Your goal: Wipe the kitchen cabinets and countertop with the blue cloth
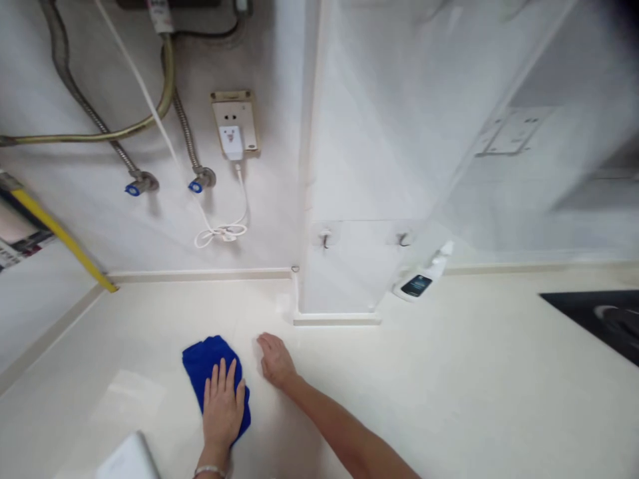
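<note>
Left hand (223,402) is lying palm-down on the blue cloth (210,366), fingers extended flat and slightly spread; it is pressing on the cloth, not gripping it. A thin bracelet (210,471) is showing at that wrist. The cloth is sitting bunched on the white desk (449,399), near its front edge, with most of its near half covered by the hand.

Right hand (276,361) is resting just beside the cloth, to its right, palm down on the bare desk, fingers loosely together and a little curled; it is holding nothing. Its forearm is running off toward the lower right.

A white flat object (130,459) is lying at the lower edge of the view, left of the left wrist; what it is cannot be told.

Further back, a white column (344,199) is standing where the desk meets the wall, with two small hooks (325,238) on it. A white spray bottle (424,276) is lying tilted against the column's right foot. On the wall to the left: a socket with a white plug (232,136) and coiled cable (222,233), two valves with blue handles (196,186), and metal hoses above them. A dark hob (599,319) is showing at the far right.
</note>
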The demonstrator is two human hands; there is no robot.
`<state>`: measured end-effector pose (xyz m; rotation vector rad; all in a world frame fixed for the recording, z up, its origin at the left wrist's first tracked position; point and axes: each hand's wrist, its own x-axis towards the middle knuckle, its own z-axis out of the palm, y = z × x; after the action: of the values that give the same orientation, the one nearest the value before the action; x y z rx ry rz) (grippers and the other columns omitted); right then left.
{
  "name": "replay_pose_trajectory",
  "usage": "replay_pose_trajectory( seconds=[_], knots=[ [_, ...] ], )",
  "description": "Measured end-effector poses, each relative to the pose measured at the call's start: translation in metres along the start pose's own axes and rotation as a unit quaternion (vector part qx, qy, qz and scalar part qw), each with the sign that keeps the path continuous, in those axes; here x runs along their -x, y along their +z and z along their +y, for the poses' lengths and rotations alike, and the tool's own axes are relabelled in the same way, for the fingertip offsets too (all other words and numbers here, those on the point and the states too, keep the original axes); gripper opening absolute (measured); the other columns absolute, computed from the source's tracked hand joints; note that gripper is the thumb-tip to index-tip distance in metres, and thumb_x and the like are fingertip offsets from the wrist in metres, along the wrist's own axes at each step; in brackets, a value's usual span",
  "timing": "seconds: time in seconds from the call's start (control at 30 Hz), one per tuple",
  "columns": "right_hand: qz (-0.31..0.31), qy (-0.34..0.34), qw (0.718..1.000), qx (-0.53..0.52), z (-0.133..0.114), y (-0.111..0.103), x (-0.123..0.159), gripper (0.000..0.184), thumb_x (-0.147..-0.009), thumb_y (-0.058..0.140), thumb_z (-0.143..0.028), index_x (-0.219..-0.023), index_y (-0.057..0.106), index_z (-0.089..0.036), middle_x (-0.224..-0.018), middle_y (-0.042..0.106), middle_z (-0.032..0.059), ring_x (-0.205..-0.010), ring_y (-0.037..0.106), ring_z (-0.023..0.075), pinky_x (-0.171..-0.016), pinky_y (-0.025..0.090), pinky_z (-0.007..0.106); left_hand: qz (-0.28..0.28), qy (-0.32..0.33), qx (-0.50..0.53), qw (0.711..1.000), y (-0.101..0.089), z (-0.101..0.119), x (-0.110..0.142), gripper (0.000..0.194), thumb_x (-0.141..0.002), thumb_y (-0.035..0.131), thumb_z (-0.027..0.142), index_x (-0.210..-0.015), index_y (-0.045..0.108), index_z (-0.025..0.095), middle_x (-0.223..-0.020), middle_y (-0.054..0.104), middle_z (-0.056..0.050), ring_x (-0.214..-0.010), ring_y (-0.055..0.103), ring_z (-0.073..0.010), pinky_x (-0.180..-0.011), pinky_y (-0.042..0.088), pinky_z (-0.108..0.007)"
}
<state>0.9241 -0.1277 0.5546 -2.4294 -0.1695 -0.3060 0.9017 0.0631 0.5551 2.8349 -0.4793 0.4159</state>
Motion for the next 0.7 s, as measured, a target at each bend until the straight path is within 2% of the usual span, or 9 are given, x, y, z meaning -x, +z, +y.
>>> replay_pose_trajectory(
  seconds=[0.13, 0.23, 0.37, 0.43, 0.5, 0.57, 0.6, 0.67, 0.7],
  knots=[
    [0.075, 0.046, 0.995, -0.040, 0.005, -0.004, 0.037, 0.063, -0.075, 0.040, -0.011, -0.138, 0.047, -0.013, -0.143, 0.054, 0.0135, -0.135, 0.046, 0.0224, -0.117, 0.038, 0.045, 0.021, 0.126, 0.008, 0.992, -0.001, 0.026, 0.045, 0.060, -0.096, 0.036, 0.034, -0.154, 0.021, 0.028, -0.158, 0.033, -0.008, -0.147, 0.030, -0.0272, -0.115, 0.043, -0.057],
    [0.131, 0.078, 0.986, -0.069, 0.008, -0.011, 0.072, 0.060, -0.080, 0.035, -0.012, -0.138, 0.047, -0.016, -0.141, 0.056, 0.0125, -0.132, 0.050, 0.0220, -0.114, 0.042, 0.045, 0.027, 0.207, 0.018, 0.978, 0.001, 0.058, 0.073, 0.069, -0.092, 0.043, 0.029, -0.155, 0.014, 0.031, -0.158, 0.033, -0.004, -0.147, 0.031, -0.0263, -0.112, 0.048, -0.053],
    [0.171, 0.085, 0.977, -0.099, 0.014, -0.028, 0.116, 0.054, -0.079, 0.034, -0.012, -0.127, 0.056, -0.021, -0.130, 0.063, 0.0072, -0.123, 0.058, 0.0171, -0.110, 0.047, 0.038, 0.049, 0.315, 0.035, 0.947, 0.009, 0.104, 0.097, 0.070, -0.089, 0.049, 0.030, -0.154, 0.021, 0.022, -0.155, 0.037, -0.007, -0.145, 0.035, -0.0265, -0.111, 0.049, -0.047],
    [0.184, 0.085, 0.974, -0.103, 0.020, -0.039, 0.137, 0.050, -0.078, 0.034, -0.011, -0.119, 0.061, -0.022, -0.126, 0.065, 0.0064, -0.120, 0.059, 0.0157, -0.109, 0.048, 0.035, 0.046, 0.358, 0.057, 0.931, 0.012, 0.117, 0.101, 0.066, -0.089, 0.052, 0.032, -0.151, 0.030, 0.021, -0.154, 0.039, -0.007, -0.143, 0.037, -0.0258, -0.114, 0.047, -0.043],
    [0.199, 0.088, 0.971, -0.096, 0.024, -0.050, 0.157, 0.047, -0.079, 0.034, -0.012, -0.115, 0.062, -0.022, -0.125, 0.066, 0.0072, -0.119, 0.060, 0.0162, -0.107, 0.050, 0.036, 0.022, 0.376, 0.108, 0.920, 0.013, 0.122, 0.101, 0.059, -0.090, 0.053, 0.031, -0.147, 0.038, 0.023, -0.152, 0.043, -0.006, -0.142, 0.040, -0.0244, -0.116, 0.045, -0.042],
    [0.220, 0.098, 0.967, -0.079, 0.023, -0.060, 0.176, 0.048, -0.083, 0.034, -0.013, -0.122, 0.060, -0.020, -0.129, 0.064, 0.0104, -0.122, 0.059, 0.0197, -0.108, 0.050, 0.042, -0.018, 0.349, 0.206, 0.914, 0.013, 0.118, 0.098, 0.048, -0.093, 0.048, 0.031, -0.141, 0.049, 0.025, -0.147, 0.050, -0.004, -0.137, 0.047, -0.0214, -0.114, 0.047, -0.040],
    [0.231, 0.105, 0.965, -0.062, 0.019, -0.063, 0.185, 0.050, -0.085, 0.035, -0.015, -0.129, 0.057, -0.020, -0.134, 0.061, 0.0125, -0.126, 0.057, 0.0221, -0.109, 0.048, 0.046, -0.039, 0.305, 0.269, 0.913, 0.012, 0.115, 0.097, 0.043, -0.095, 0.043, 0.032, -0.136, 0.055, 0.026, -0.141, 0.056, -0.003, -0.132, 0.051, -0.0199, -0.111, 0.050, -0.038],
    [0.233, 0.104, 0.967, -0.009, 0.005, -0.069, 0.196, 0.056, -0.088, 0.038, -0.019, -0.143, 0.045, -0.019, -0.148, 0.049, 0.0151, -0.139, 0.043, 0.0277, -0.114, 0.041, 0.055, -0.062, 0.155, 0.395, 0.903, 0.008, 0.105, 0.097, 0.041, -0.098, 0.036, 0.037, -0.124, 0.065, 0.026, -0.129, 0.065, -0.002, -0.123, 0.060, -0.0182, -0.103, 0.055, -0.033],
    [0.218, 0.095, 0.971, 0.020, -0.006, -0.071, 0.199, 0.060, -0.088, 0.041, -0.022, -0.148, 0.039, -0.021, -0.155, 0.040, 0.0146, -0.146, 0.033, 0.0305, -0.117, 0.035, 0.059, -0.057, 0.065, 0.449, 0.889, 0.005, 0.100, 0.098, 0.043, -0.098, 0.034, 0.042, -0.119, 0.068, 0.024, -0.124, 0.068, -0.003, -0.118, 0.062, -0.0187, -0.099, 0.057, -0.031]
  ],
)
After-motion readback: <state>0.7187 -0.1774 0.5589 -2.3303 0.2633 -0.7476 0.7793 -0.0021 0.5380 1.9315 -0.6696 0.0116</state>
